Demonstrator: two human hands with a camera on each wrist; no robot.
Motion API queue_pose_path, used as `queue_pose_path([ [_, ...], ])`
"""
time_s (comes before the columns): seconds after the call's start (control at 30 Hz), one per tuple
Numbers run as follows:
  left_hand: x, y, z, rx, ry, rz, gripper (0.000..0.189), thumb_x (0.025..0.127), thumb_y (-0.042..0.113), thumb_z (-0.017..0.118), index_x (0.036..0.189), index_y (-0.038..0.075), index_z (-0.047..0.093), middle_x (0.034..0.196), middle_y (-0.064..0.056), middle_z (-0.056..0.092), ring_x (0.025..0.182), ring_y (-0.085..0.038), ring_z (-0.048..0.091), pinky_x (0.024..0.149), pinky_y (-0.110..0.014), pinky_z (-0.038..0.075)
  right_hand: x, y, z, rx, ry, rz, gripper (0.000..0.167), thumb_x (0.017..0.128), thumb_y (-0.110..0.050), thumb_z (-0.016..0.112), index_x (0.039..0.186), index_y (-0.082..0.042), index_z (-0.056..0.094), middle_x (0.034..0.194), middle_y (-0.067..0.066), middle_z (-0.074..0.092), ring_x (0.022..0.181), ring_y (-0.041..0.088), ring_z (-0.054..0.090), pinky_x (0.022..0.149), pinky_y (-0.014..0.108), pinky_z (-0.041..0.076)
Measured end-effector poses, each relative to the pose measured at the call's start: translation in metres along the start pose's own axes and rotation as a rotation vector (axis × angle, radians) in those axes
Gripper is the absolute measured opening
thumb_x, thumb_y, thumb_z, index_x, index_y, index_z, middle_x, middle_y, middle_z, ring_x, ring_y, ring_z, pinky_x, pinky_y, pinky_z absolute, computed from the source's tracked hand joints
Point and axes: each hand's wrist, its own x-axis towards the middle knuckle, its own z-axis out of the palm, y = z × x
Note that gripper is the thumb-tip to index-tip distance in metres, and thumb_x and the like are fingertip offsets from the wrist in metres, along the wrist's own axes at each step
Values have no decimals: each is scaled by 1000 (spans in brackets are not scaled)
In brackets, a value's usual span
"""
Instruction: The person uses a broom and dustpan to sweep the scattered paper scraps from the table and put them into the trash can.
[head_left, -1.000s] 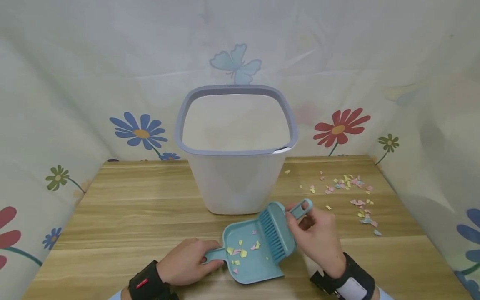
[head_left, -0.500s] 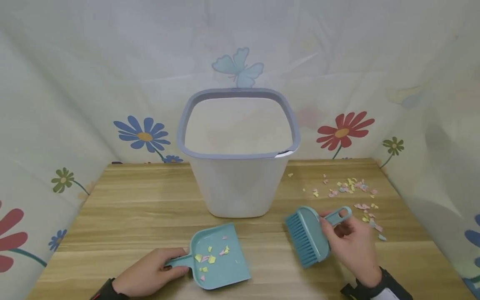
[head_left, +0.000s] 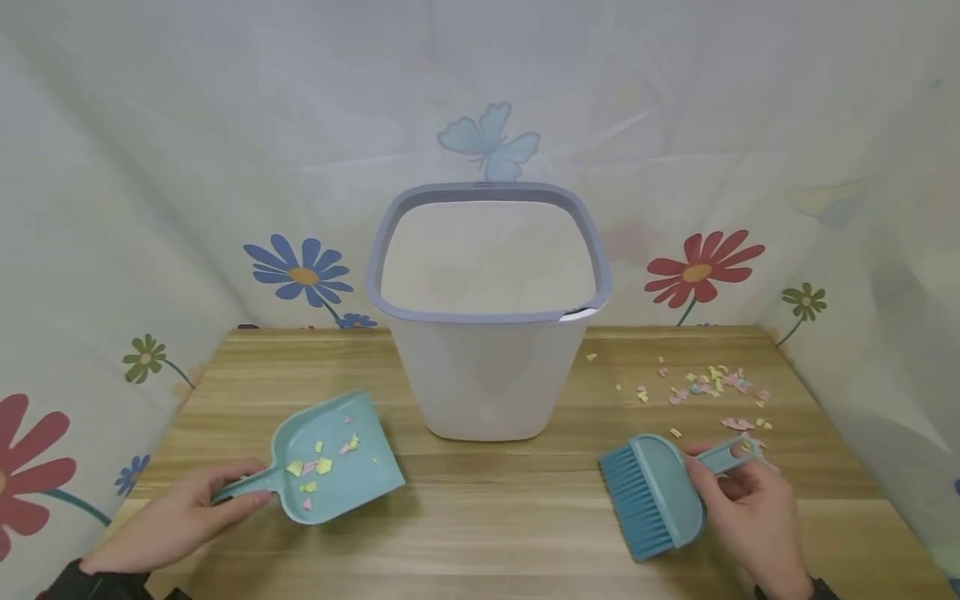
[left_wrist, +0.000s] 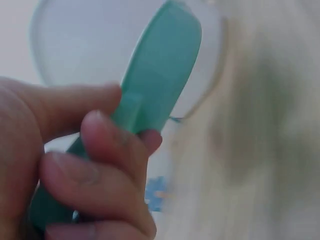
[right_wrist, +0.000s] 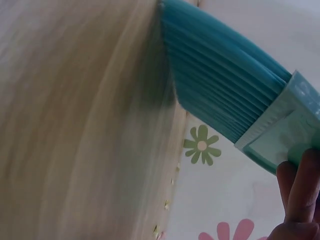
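My left hand [head_left: 198, 504] grips the handle of a light blue dustpan [head_left: 337, 479] on the left side of the table. Several yellow and pink paper scraps [head_left: 323, 465] lie in the pan. In the left wrist view the fingers [left_wrist: 95, 185] curl round the dustpan's handle, and the pan [left_wrist: 167, 60] points away. My right hand [head_left: 757, 508] pinches a matching hand brush [head_left: 667, 500] by its handle, bristles toward the left. The right wrist view shows the brush's bristles [right_wrist: 225, 75] above the tabletop.
A white bin [head_left: 487, 375] with a grey-blue rim stands at the middle back of the wooden table [head_left: 487, 517]. More coloured paper scraps [head_left: 712, 382] are scattered at the back right. A flower-printed cloth [head_left: 187, 208] hangs round the back and sides.
The brush has come off the dustpan and moved right. The dustpan with its scraps has moved left and farther back, its flat front edge now facing right.
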Motion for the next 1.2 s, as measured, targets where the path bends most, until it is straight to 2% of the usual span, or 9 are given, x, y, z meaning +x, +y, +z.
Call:
queue_pose_path([
  [0.03,-1,1,-9,-19,12,-5,58,104,43,61,145,3,56,132,-16,66,114,-26,64,76,-30,57,0,1,-1,-20,3,10,11,91,7,72,102,6,74,94,-22,69,69,-8,69,58,14,54],
  [0.1,0,4,-26,-53,48,12,56,106,39,58,146,0,53,104,-11,69,86,-17,64,63,-29,53,0,3,-3,-49,5,20,12,92,5,73,103,4,75,94,-24,68,71,-10,68,58,13,53],
  [0.17,0,10,-41,-79,97,35,53,109,35,55,146,-2,52,79,-3,57,60,-13,49,51,-28,43,1,6,-4,-70,5,23,12,92,3,74,104,2,75,94,-25,67,74,-12,67,59,13,53],
  [0.27,-2,19,-63,-84,198,103,44,111,29,52,145,0,52,63,2,40,47,-17,32,44,-30,34,1,9,-4,-86,1,17,11,92,2,74,103,2,75,93,-26,66,77,-14,66,61,11,53],
  [0.47,-4,53,-100,34,351,192,42,111,26,50,139,-5,51,63,-1,38,47,-21,30,44,-33,31,3,17,-4,-102,-14,22,9,93,0,73,101,4,75,93,-24,68,85,-15,66,68,8,53],
  [0.67,-3,96,-129,78,462,281,32,110,24,54,130,-1,57,70,-2,44,55,-21,39,48,-34,32,5,21,-6,-136,-32,28,11,94,-2,73,102,4,75,100,17,77,86,-20,62,67,6,51],
  [0.77,0,121,-137,77,518,292,34,108,27,57,130,1,58,76,-2,49,59,-21,42,47,-35,33,5,22,-8,-146,-43,24,12,95,-3,72,104,5,74,102,24,75,86,-24,59,66,6,51],
  [1.0,15,174,-135,130,543,264,46,105,46,58,134,11,61,82,-4,56,69,-22,47,54,-32,37,5,22,-9,-153,-58,52,13,95,-6,73,102,4,75,93,4,77,82,-21,61,64,9,52],
  [1.2,39,210,-116,78,513,405,39,103,35,66,133,11,66,111,-2,73,82,-12,64,65,-24,50,5,21,-9,-182,-80,81,15,97,-10,72,104,3,75,102,23,76,80,-17,62,62,11,52],
])
